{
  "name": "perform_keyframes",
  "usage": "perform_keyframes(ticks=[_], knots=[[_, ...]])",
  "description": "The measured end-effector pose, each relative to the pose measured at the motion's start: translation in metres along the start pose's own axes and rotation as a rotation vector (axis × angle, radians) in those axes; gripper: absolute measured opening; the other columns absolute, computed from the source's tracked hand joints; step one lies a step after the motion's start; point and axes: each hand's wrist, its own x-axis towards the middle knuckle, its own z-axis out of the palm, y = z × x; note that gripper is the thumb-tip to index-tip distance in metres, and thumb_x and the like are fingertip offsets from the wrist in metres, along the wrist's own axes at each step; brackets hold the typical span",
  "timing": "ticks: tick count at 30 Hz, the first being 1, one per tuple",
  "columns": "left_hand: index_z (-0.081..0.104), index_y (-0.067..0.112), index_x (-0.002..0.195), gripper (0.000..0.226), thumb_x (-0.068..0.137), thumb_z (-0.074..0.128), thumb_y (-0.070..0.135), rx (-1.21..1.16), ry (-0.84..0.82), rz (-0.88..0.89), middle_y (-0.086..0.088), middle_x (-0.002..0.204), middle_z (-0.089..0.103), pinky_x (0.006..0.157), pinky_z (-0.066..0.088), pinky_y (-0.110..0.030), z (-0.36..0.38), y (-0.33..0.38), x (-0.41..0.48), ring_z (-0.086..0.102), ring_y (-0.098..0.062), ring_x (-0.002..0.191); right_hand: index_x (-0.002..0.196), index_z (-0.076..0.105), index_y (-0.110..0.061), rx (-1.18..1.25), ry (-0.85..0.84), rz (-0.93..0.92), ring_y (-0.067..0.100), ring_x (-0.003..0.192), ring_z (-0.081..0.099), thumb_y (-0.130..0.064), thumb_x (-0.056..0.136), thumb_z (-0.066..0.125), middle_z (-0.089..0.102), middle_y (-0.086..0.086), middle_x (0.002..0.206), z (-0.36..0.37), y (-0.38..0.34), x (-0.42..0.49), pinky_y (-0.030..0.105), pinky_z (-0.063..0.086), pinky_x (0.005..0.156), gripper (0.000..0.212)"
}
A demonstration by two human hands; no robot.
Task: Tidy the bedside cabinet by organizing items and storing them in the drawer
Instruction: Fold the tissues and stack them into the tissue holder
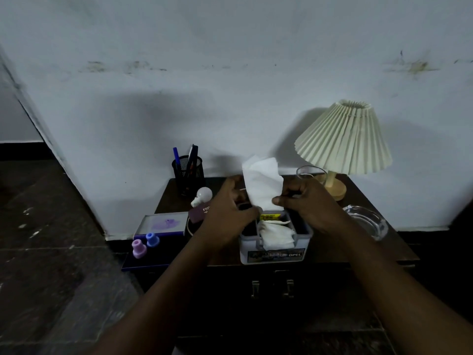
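Fingers point(279, 201) of the right hand point(307, 201) and of the left hand point(227, 206) pinch the lower end of a white tissue point(261, 180) from either side, thumbs turned inward toward each other. The tissue stands upright above them, its long axis near vertical. Directly beneath the fingers sits the open organiser box point(276, 254) on the cabinet's worktop point(399, 248), with a wad of paper point(276, 234) lying in its middle compartment. Both hands are equally close to the box, wrists about level, forearms reaching in from either side. Stowing the tissue looks a matter of folding it down and lowering it straight. The drawer point(272, 288), below the fingers and nearer the person, appears closed.
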Motion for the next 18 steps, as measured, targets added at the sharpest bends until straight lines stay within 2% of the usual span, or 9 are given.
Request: perform_keyframes(ticks=[3,6,9,11,12,15,16,18], knots=[[0.053,0.037,0.127,0.063,0.078,0.083,0.009,0.054,0.019,0.035,0.013,0.118,0.073,0.082,0.061,-0.028,0.004,0.004,0.005,0.071,-0.002,0.106,0.093,0.082,-0.018,-0.044,-0.034,0.015,0.022,0.086,0.077,-0.014,0.086,0.081,0.08,0.001,0.092,-0.002,-0.001,-0.001,0.04,0.06,0.082,0.008],[0.051,0.03,0.137,0.064,0.083,0.08,0.011,0.175,-0.053,0.066,0.012,0.127,0.07,0.092,0.061,-0.038,0.003,0.01,0.008,0.069,-0.003,0.112,0.098,0.081,-0.015,-0.168,-0.087,0.028,0.011,0.085,0.074,-0.017,0.087,0.081,0.079,-0.003,0.095,-0.008,-0.001,-0.002,0.039,0.059,0.079,0.011],[0.056,0.026,0.135,0.054,0.086,0.074,0.014,0.264,-0.112,0.09,0.01,0.127,0.071,0.099,0.058,-0.043,0.0,0.014,0.01,0.068,-0.006,0.114,0.117,0.074,-0.022,0.022,-0.113,0.064,0.012,0.09,0.077,-0.017,0.087,0.083,0.079,-0.006,0.105,-0.01,-0.005,-0.005,0.026,0.061,0.077,0.031],[0.063,0.025,0.128,0.045,0.085,0.069,0.014,0.297,-0.128,0.106,0.012,0.122,0.073,0.098,0.058,-0.044,-0.001,0.017,0.009,0.069,-0.004,0.111,0.123,0.07,-0.024,0.187,-0.109,0.071,0.019,0.093,0.078,-0.015,0.088,0.082,0.078,-0.002,0.112,-0.011,-0.007,-0.005,0.029,0.063,0.079,0.039],[0.065,0.024,0.127,0.044,0.083,0.067,0.014,0.293,-0.128,0.101,0.012,0.121,0.074,0.098,0.058,-0.044,0.0,0.019,0.009,0.069,-0.004,0.11,0.121,0.071,-0.025,0.222,-0.104,0.066,0.02,0.09,0.078,-0.012,0.089,0.081,0.079,-0.001,0.11,-0.01,-0.007,-0.004,0.031,0.063,0.078,0.036],[0.068,0.025,0.122,0.042,0.081,0.068,0.018,0.255,-0.099,0.072,0.012,0.115,0.075,0.097,0.058,-0.046,0.003,0.021,0.01,0.071,-0.007,0.107,0.104,0.075,-0.027,0.204,-0.073,0.054,0.019,0.075,0.078,-0.007,0.091,0.077,0.081,-0.004,0.096,-0.006,-0.005,-0.002,0.024,0.06,0.066,0.023],[0.068,0.025,0.12,0.04,0.08,0.069,0.019,0.24,-0.082,0.063,0.011,0.113,0.075,0.096,0.058,-0.047,0.003,0.02,0.011,0.071,-0.009,0.106,0.103,0.074,-0.026,0.17,-0.072,0.063,0.019,0.077,0.078,-0.007,0.091,0.077,0.081,-0.005,0.096,-0.005,-0.004,-0.002,0.026,0.061,0.068,0.023],[0.065,0.023,0.122,0.044,0.078,0.071,0.018,0.216,-0.061,0.044,0.008,0.112,0.075,0.096,0.058,-0.048,0.003,0.018,0.012,0.072,-0.011,0.106,0.111,0.074,-0.022,0.107,-0.099,0.093,0.022,0.087,0.079,-0.007,0.09,0.077,0.081,-0.003,0.102,-0.004,-0.002,-0.002,0.04,0.064,0.082,0.027]])
